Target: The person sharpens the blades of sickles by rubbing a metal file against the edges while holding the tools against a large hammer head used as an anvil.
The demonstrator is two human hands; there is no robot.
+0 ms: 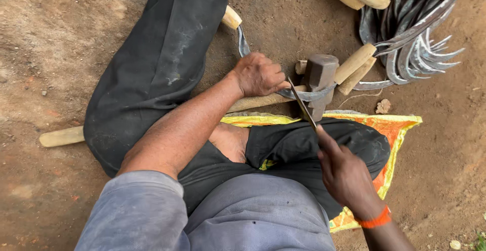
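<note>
The left hand [259,74] is clenched over the curved grey steel blade of a sickle [298,95], its fingers wrapped down around the metal and pressing it against the head of a dull grey iron sledgehammer [320,79]. That hammer lies on the ground with its long pale wooden shaft [152,118] running away under the left forearm and the bent leg. The sickle's light wooden handle [232,17] sticks out beyond the wrist, beside the knee.

The right hand [345,176] is closed around the near end of a thin flat dark metal file [302,104], forefinger stretched along it. The file slants up and away until its far end meets the sickle blade just beside the left fingertips, in front of the hammer head.

An orange band [373,220] circles the right wrist. Below the hands, the person's dark-trousered legs [162,64] are crossed, a bare foot [231,140] showing between them, and they rest on a yellow and orange woven plastic sack [392,127] spread on brown dirt ground [55,33].

Beyond the hammer, a heap of further sickles [412,41] with curved grey blades and pale wooden handles lies close by, two handles nearly touching the hammer head. A small stone [383,106] sits by the sack's edge.
</note>
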